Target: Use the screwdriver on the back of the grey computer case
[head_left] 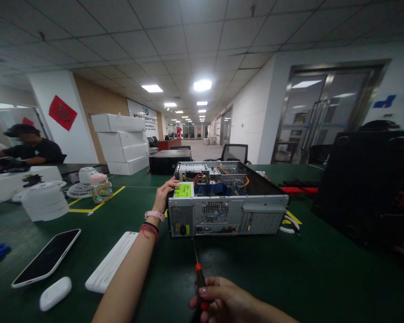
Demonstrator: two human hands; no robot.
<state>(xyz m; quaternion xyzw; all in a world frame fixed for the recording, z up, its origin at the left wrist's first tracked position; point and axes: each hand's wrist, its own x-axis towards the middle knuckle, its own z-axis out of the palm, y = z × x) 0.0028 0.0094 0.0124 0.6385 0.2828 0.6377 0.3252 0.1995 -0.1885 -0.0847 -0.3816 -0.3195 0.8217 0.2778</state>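
Note:
An opened computer case point(230, 211) lies on the green table, its rear panel facing me and its wiring and boards showing from above. My left hand point(164, 192) grips its left top edge, fingers curled over beside the green-labelled power supply point(184, 190). In front, my right hand point(218, 296) is closed around the handle of a red-and-black screwdriver point(199, 276). The thin shaft points away from me and up to the lower rear edge of the case near the power socket. Whether the tip touches a screw cannot be made out.
Left of my forearm lie a white slab-like box point(111, 264), a phone point(47, 258) and a white earbud case point(55, 294). Small fans and a jar point(101, 190) stand behind them. A large black case point(363, 188) is at right. Another person point(37, 146) sits far left.

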